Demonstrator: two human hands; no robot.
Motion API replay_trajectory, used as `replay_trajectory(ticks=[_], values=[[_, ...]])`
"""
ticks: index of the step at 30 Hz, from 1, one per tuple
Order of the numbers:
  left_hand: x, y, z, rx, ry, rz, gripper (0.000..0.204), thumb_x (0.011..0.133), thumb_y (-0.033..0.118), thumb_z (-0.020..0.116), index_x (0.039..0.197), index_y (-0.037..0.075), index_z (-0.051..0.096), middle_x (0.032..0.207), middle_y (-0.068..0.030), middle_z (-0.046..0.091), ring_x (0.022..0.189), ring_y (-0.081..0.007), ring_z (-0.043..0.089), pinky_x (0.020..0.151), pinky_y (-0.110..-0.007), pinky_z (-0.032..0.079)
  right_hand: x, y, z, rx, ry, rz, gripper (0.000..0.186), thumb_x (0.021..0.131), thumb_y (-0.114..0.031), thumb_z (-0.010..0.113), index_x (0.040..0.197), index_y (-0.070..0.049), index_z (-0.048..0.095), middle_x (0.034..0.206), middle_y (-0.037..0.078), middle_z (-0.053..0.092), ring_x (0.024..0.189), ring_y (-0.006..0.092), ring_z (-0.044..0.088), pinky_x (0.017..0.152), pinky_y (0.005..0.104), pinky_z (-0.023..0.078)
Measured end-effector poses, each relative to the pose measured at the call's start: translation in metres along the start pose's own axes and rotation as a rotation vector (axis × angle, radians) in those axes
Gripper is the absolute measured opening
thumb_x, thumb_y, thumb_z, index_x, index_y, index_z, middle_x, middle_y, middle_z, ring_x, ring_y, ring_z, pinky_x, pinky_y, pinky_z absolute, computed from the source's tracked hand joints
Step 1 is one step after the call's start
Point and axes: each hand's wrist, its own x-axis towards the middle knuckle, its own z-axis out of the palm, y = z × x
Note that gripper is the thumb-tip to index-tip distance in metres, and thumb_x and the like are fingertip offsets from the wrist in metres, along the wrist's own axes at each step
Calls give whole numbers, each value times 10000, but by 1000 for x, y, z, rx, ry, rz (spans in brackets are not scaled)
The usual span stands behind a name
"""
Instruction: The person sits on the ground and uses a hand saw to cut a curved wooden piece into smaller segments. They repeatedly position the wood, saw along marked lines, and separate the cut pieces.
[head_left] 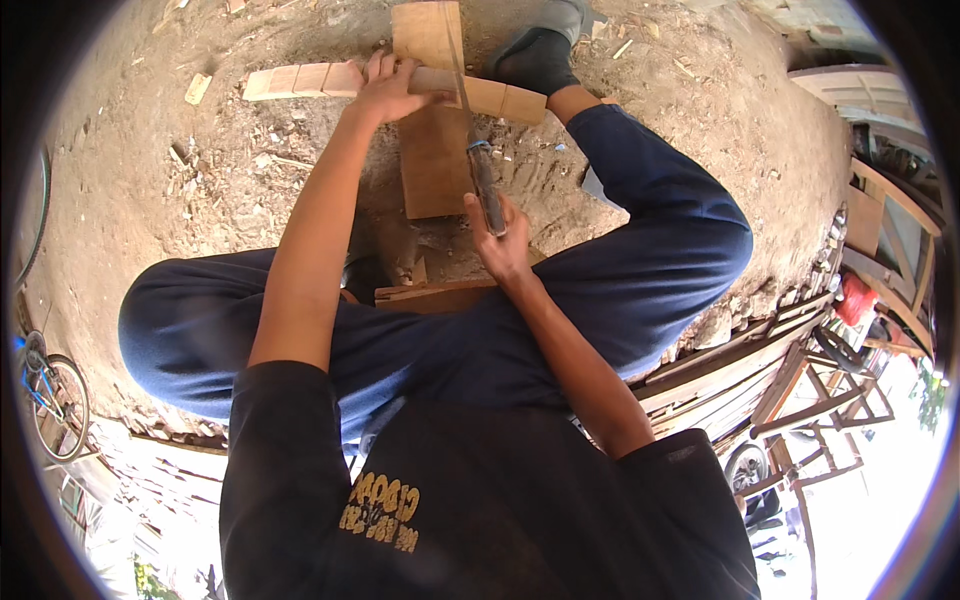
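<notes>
Wooden strip (310, 79) under the left hand (385, 95), long-bladed hand tool (481, 170) in the right hand (508, 240)

The strip lies directly beneath the left hand, its long axis running left to right, well ahead of the right hand. Left fingers reach over its far edge, thumb stretched along it toward the blade, so the left hand is the nearer one, in contact. The right hand is closed round the tool's dark handle, thumb along its side. The thin blade points away from the right hand and crosses the strip almost squarely, just right of the left thumb; it looks like a saw seen edge-on, but teeth and depth cannot be made out. Beneath the strip, a broad plank (435, 170) runs back to beside the right hand. Ahead of that hand, a dark shoe (535, 55) is near the strip's right end. Cross lines divide the strip, with no readable writing. Nearer the body than both hands, yellow lettering (382, 512) marks the black T-shirt (560, 500)
</notes>
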Motion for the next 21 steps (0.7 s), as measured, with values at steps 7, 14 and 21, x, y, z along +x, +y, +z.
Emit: replay_trajectory(ticks=[7, 14, 21], values=[[5, 4, 1, -47, 2, -42, 1016, 783, 814, 570, 1561, 200, 347, 1678, -182, 123, 1559, -378, -58, 1174, -687, -78, 1, 14, 1, 88, -46, -54, 303, 1004, -298, 644, 919, -9, 610, 645, 43, 534, 624, 80, 481, 564, 312, 432], [6, 8, -3, -20, -51, -41, 1026, 788, 808, 559, 1581, 204, 319, 1687, -187, 84, 1556, -384, -99, 1160, -708, -95, 1, 19, -2, -22, -57, -101, 244, 987, -239, 647, 929, -5, 611, 650, 90, 550, 607, 120, 534, 573, 330, 451], [11, 3, 8, -2, -27, -57, 1024, 794, 780, 569, 1597, 208, 294, 1693, -166, 76, 1558, -370, -100, 1160, -703, -102, -1, 8, 12, 31, 27, -100, 263, 985, -207, 662, 823, -27, 560, 627, -9, 442, 604, 73, 394, 541, 298, 357]])
